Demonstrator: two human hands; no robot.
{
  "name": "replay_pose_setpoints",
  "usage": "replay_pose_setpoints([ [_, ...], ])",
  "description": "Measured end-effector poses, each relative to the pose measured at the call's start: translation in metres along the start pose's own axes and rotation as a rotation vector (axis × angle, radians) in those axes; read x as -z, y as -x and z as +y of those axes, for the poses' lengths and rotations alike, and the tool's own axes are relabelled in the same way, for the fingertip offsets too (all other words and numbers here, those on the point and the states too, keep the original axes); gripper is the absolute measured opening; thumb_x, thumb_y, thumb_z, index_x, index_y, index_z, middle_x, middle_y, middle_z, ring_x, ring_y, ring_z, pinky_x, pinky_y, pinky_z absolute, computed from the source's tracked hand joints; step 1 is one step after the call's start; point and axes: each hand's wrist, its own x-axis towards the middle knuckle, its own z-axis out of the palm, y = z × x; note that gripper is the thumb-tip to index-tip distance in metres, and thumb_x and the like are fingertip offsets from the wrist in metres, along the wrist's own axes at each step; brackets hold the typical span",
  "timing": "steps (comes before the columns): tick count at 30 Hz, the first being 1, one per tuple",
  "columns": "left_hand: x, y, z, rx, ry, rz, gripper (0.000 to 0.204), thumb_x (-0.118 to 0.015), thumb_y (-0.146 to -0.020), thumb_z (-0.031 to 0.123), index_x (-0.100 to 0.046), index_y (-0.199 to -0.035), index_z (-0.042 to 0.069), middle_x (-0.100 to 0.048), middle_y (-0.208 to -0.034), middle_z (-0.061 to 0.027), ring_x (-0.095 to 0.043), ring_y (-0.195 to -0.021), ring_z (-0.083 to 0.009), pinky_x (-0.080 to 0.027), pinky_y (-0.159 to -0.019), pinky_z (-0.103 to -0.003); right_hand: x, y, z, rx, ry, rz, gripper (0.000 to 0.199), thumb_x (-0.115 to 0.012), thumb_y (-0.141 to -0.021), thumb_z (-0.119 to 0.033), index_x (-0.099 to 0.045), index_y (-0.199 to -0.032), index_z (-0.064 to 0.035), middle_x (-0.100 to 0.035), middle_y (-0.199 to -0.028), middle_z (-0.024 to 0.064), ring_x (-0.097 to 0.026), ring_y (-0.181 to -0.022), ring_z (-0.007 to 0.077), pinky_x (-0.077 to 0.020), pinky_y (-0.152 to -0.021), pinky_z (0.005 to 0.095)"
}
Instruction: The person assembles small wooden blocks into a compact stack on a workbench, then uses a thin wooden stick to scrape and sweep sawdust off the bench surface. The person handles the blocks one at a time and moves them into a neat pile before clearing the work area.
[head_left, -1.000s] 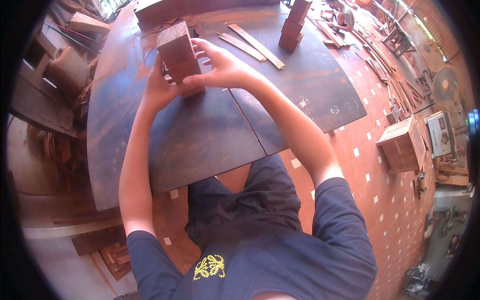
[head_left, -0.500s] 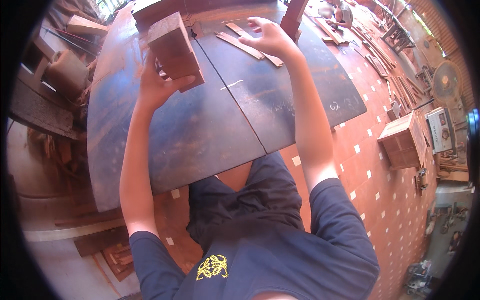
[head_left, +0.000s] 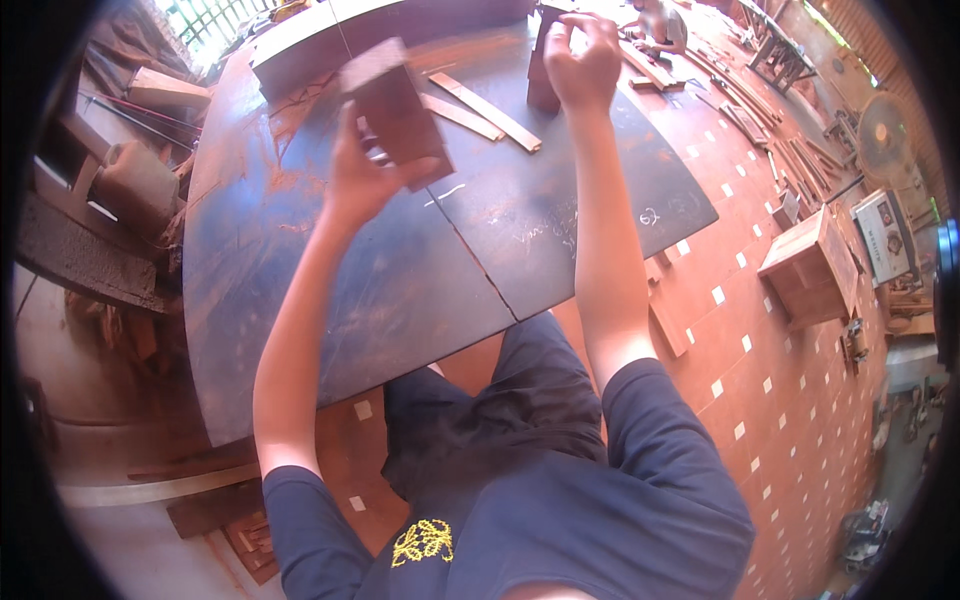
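Toward the upper middle of the frame, over the table (head_left: pixel 400 300), a reddish-brown block (head_left: pixel 395 105) stands aslant in the left grip (head_left: pixel 362 180). The thumb lies across its near lower end and the fingers wrap its left side, so this grip is clasped on the wood. Blur softens the edges, and whether the lower end touches the table cannot be told.

To its right, near the top edge of the frame, the right grip (head_left: pixel 583 75) is raised with bent fingers at a second block (head_left: pixel 541 80), part of which it hides; whether those fingers press on the wood or only pass in front of it, I cannot tell. Two slats (head_left: pixel 485 112) lie on the table between the two grips.

The held block looks like solid timber: likely stiff, fairly weighty for its bulk, and hard to damage except at its corners. Its flat faces seem smooth, so a light pinch could slip. A broad hold across two opposite long sides, close to mid-length, would probably balance it best; held by the lower end alone, it may tip at the top.
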Motion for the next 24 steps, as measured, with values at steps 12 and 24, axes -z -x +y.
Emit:
replay_pose_setpoints([
  [12,-0.161,-0.013,0.074,0.102,0.154,-0.134,0.107,-0.086,-0.064,0.02,-0.023,-0.15,0.003,-0.055,-0.132,-0.0309,-0.059,-0.121,-0.0436,-0.049,-0.103,-0.046,0.085,-0.042,0.037,-0.241,-0.262,0.571,0.013,-0.054,-0.087,0.0,-0.065,-0.093,0.0035,-0.062,-0.101,0.0134,-0.061,-0.09,0.022,-0.0519,-0.08,0.0359],
  [24,-0.222,-0.037,0.083,-0.003,0.146,-0.181,0.089,-0.08,-0.078,0.034,-0.03,-0.146,0.003,-0.055,-0.126,-0.0264,-0.057,-0.119,-0.0447,-0.049,-0.096,-0.05,0.078,-0.024,-0.038,0.488,-0.254,0.604,0.01,-0.055,-0.084,0.006,-0.063,-0.083,-0.0011,-0.065,-0.093,0.0106,-0.062,-0.088,0.019,-0.0537,-0.077,0.0331],
])
